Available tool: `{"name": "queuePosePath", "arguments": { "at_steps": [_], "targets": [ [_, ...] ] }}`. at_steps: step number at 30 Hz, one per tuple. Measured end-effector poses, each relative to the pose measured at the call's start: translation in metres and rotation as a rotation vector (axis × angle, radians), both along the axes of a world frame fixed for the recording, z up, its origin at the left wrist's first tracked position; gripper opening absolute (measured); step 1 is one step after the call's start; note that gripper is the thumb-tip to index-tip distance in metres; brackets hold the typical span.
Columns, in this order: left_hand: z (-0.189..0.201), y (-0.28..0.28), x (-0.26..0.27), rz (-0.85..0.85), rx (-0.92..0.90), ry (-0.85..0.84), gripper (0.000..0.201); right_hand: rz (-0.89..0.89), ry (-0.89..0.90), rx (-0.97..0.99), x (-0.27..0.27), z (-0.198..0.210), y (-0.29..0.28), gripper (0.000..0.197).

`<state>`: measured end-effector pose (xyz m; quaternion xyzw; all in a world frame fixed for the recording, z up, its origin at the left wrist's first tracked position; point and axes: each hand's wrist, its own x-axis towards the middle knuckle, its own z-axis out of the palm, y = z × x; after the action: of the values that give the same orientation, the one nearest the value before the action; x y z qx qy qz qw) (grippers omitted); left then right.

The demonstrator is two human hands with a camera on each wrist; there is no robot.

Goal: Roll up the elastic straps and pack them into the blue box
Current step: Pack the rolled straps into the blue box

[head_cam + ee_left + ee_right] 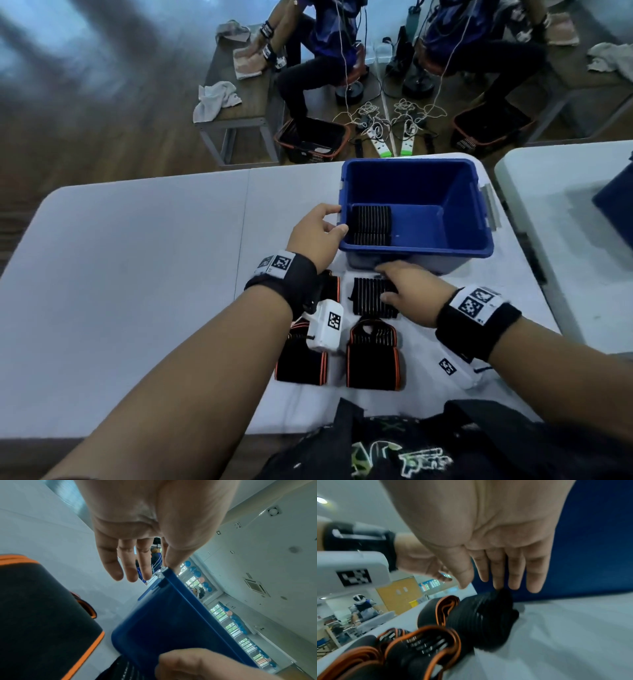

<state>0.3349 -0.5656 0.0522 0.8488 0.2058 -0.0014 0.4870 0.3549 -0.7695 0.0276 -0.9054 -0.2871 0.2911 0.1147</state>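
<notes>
The blue box (411, 253) stands on the white table, with a row of rolled black straps (371, 225) against its left inner wall. My left hand (337, 219) is at the box's near left corner, fingers nearly straight; in the left wrist view its thumb (171, 561) touches the rim of the box (168, 622). My right hand (385, 284) lies open over a black strap bundle (368, 298) in front of the box; its straight fingertips (498, 585) touch the bundle (481, 615). Orange-edged strap bundles (373, 356) (301, 363) lie nearer me.
The white folding table (137, 274) stretches left of the box. A second table (565, 212) stands close on the right. A black bag (411, 445) sits at the near edge. Beyond are seated people, floor baskets (311, 140) and power strips.
</notes>
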Motion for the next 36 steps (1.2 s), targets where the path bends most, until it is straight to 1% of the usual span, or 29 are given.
{"name": "queuePosePath", "arguments": {
  "at_steps": [3, 9, 12, 16, 18, 23, 26, 28, 32, 34, 36],
  "targets": [
    [0.001, -0.001, 0.002, 0.006, 0.005, 0.009, 0.033, -0.018, 0.037, 0.04, -0.004, -0.014, 0.002, 0.065],
    [-0.002, -0.001, 0.003, 0.003, 0.014, 0.012, 0.032, -0.088, 0.096, 0.041, -0.006, -0.021, 0.003, 0.067],
    [-0.003, -0.001, 0.003, 0.01, 0.007, 0.014, 0.032, -0.125, 0.128, 0.045, -0.005, -0.02, 0.003, 0.065],
    [-0.003, -0.002, 0.002, 0.012, -0.002, 0.016, 0.032, -0.182, 0.122, 0.097, -0.006, -0.016, -0.001, 0.062],
    [-0.003, -0.002, 0.002, 0.008, -0.004, 0.015, 0.032, -0.184, 0.136, 0.128, -0.004, -0.011, -0.005, 0.057],
    [-0.003, -0.001, 0.003, 0.011, -0.012, 0.009, 0.032, -0.199, 0.256, 0.248, -0.002, 0.023, -0.024, 0.024],
    [-0.003, -0.001, 0.003, 0.011, -0.02, 0.006, 0.033, -0.204, 0.28, 0.308, 0.003, 0.055, -0.034, 0.01],
    [-0.004, -0.001, 0.004, 0.015, -0.023, 0.002, 0.032, -0.2, 0.261, 0.339, 0.012, 0.078, -0.039, 0.005],
    [-0.007, -0.001, 0.003, 0.018, -0.044, 0.003, 0.031, -0.205, 0.182, 0.37, 0.046, 0.115, -0.044, 0.003],
    [-0.007, -0.001, 0.003, 0.024, -0.052, 0.005, 0.031, -0.225, 0.143, 0.357, 0.069, 0.125, -0.041, 0.008],
    [-0.007, -0.002, 0.002, 0.032, -0.06, 0.003, 0.032, -0.241, 0.109, 0.314, 0.091, 0.128, -0.034, 0.021]
  ]
}}
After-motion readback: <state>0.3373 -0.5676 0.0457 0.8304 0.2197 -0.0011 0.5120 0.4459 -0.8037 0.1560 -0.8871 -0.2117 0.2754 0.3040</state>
